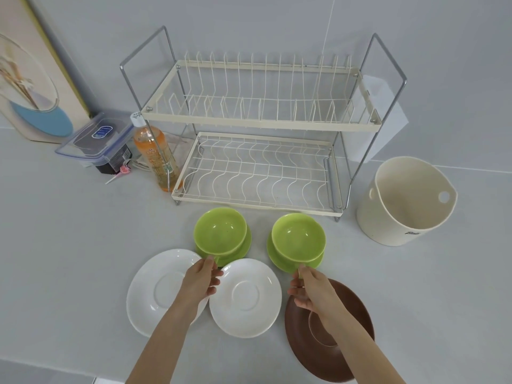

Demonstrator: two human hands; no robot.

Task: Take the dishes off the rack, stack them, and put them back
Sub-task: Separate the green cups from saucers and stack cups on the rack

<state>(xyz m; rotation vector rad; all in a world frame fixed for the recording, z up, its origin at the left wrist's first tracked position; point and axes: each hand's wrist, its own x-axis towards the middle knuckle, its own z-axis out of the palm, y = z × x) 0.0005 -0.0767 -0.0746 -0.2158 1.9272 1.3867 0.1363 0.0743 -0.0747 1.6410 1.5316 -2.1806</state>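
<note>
White bench [69,245], left to right. Back row: lidded box [97,137]; orange bottle [155,153]; two-tier wire rack [257,134], both tiers bare; cream bucket [407,200].

Front row: white saucer [155,292]; second white saucer [246,297] beside it; brown saucer [346,353], partly under the right forearm.

Between rows: left green cup [220,231] on left green saucer [245,245], its handle pinched by the closed fingers of the left hand [201,281]. Right green cup [297,236] on right green saucer [279,259], its handle pinched likewise by the right hand [313,292].
</note>
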